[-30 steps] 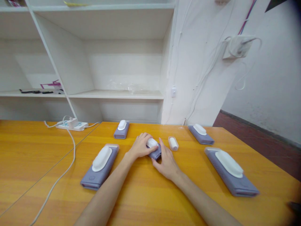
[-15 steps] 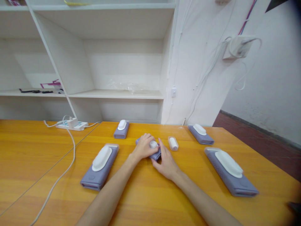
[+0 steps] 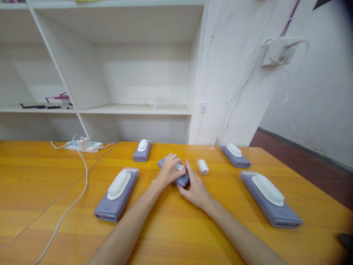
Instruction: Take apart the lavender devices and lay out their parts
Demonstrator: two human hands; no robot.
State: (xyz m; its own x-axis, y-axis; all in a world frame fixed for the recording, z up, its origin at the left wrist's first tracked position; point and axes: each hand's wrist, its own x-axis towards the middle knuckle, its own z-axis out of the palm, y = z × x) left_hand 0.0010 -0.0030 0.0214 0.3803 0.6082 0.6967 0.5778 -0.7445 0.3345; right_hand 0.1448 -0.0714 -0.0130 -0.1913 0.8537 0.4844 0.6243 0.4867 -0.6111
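Observation:
In the middle of the table lies a small purple-grey pack [image 3: 182, 180], turned at a slant, with a whitish piece [image 3: 179, 167] on top. My left hand [image 3: 170, 170] curls over the pack and the whitish piece, hiding much of both. At the pack's near right end, my right hand [image 3: 196, 189] has its thumb below the corner and its fingers along the far side, closed about that end. Just right of my hands stands a small clear case [image 3: 203, 171] with a white cylinder [image 3: 202, 164] in it.
Similar purple-grey packs topped with white oval pieces lie at near left [image 3: 117, 195], back left [image 3: 142, 154], back right [image 3: 235, 156] and near right [image 3: 271, 200]. A power strip [image 3: 89, 147] and white cable [image 3: 86, 176] lie on the left. White shelves [image 3: 138, 108] stand behind.
The view has shifted very slightly. Both hands stay on the pack in the same place, and the left fingers now cover a little more of the whitish piece.

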